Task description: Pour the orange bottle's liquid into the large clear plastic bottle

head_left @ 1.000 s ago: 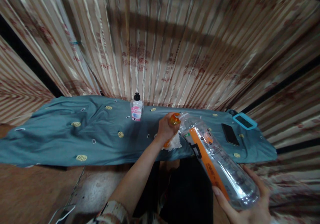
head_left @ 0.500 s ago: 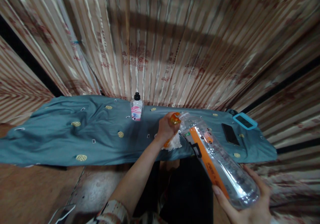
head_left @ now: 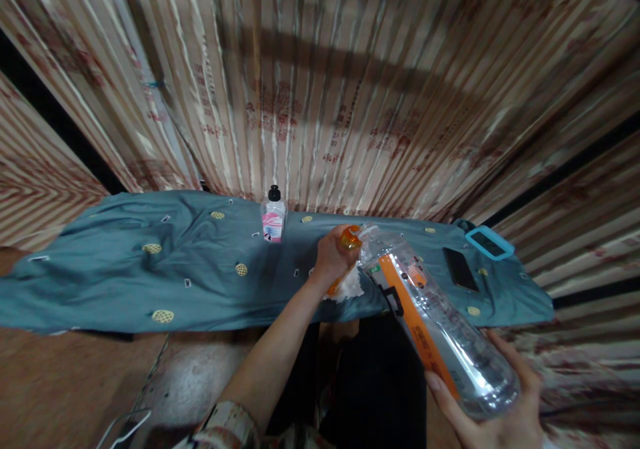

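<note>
My left hand (head_left: 331, 260) is closed around a see-through orange container (head_left: 350, 237), whose rounded top shows above the fingers; most of its body is hidden by the hand. A large clear plastic bottle (head_left: 430, 322) with an orange and grey label slants up to the left. Its neck is right at the orange container's top; whether they touch I cannot tell. My right hand (head_left: 495, 409) grips the bottle by its base, thumb on the near side and fingers on the far side. Under the orange container lies a crumpled white tissue (head_left: 351, 287).
A blue-green cloth with pineapple prints (head_left: 200, 289) covers the long, narrow table. A small clear bottle with a pink label and black cap (head_left: 273, 219) stands at the back. To the right lie a black phone (head_left: 461, 269) and a blue-framed device (head_left: 490, 243). A pleated curtain (head_left: 320, 102) hangs behind.
</note>
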Demonstrator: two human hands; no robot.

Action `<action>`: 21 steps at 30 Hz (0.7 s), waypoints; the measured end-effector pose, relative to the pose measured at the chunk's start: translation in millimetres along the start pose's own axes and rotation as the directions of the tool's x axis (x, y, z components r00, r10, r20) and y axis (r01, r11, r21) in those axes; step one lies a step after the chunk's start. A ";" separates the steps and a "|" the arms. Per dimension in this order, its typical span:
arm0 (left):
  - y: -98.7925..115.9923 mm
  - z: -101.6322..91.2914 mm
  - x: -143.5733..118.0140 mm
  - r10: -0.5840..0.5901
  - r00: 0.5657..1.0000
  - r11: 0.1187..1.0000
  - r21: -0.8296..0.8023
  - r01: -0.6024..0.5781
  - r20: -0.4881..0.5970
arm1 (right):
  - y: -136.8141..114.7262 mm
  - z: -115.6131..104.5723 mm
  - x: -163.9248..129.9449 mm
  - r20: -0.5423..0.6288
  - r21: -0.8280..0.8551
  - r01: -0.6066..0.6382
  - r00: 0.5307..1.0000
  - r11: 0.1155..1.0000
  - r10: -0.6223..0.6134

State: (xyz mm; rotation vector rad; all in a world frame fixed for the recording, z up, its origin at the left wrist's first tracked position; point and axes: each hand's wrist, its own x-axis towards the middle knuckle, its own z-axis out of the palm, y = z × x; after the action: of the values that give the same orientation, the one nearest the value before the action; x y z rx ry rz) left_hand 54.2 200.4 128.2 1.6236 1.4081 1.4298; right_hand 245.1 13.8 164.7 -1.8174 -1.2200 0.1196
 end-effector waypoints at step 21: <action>3.6 -0.6 0.4 -0.032 0.999 0.999 0.037 0.032 0.007 | 13.5 0.6 4.0 0.000 -0.020 0.036 0.999 0.999 -0.036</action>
State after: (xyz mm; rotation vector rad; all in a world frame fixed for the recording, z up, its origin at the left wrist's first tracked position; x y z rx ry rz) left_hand 54.7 199.6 131.7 1.6204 1.4571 1.3857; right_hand 256.1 16.0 156.1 -1.8121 -1.2569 0.0873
